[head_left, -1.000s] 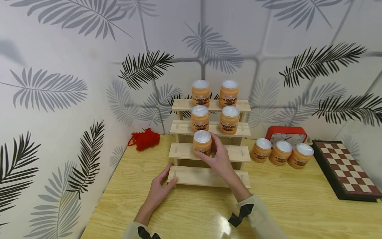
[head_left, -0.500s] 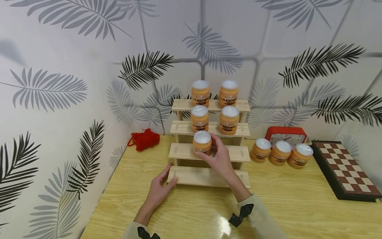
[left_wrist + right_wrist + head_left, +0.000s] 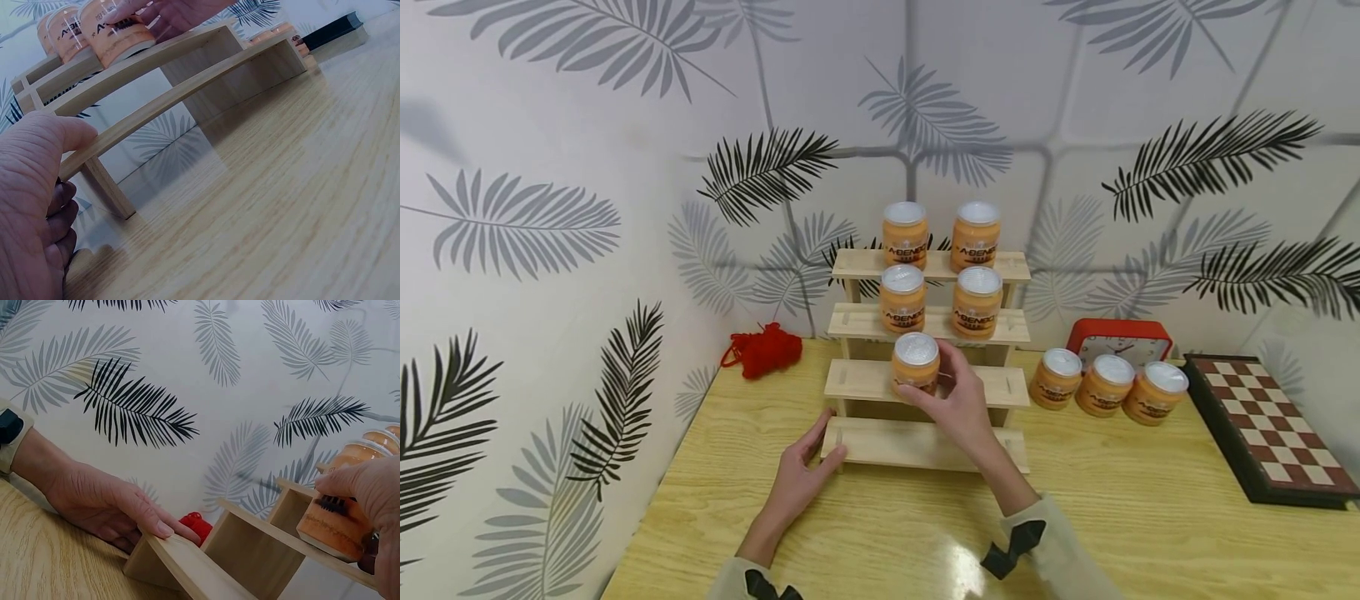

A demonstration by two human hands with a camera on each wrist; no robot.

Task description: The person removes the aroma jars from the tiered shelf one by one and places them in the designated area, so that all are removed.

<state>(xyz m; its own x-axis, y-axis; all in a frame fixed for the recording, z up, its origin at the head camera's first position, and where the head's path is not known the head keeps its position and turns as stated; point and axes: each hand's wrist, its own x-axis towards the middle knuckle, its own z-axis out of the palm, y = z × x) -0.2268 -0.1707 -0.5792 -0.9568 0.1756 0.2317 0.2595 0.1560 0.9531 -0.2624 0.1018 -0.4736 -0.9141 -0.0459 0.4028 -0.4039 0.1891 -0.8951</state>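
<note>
by the right hand [image 3: 957, 404], a squat, rounded orange jar [image 3: 916, 367] is pinched between thumb and fingers, its smooth wall printed with dark lettering and topped by a shiny, pale lid. the jar is held at the second board from the bottom of a stepped wooden rack [image 3: 917, 442]; whether its full weight is borne there cannot be told. the rack is gripped at the left end of its lowest board by the left hand [image 3: 805, 471], with the thumb laid over the top and the fingers curled below. flat, pale boards are joined by plain supports. on the two upper ones, four matching jars [image 3: 977, 311] are set in pairs. to the right, three more jars [image 3: 1105, 386] are grouped on the glossy, wood-grained table [image 3: 887, 533], before a red-cased clock [image 3: 1120, 333] and near a black-edged checkered board [image 3: 1273, 417]. left of the rack, a soft-looking red bundle [image 3: 767, 350] is seen.
</note>
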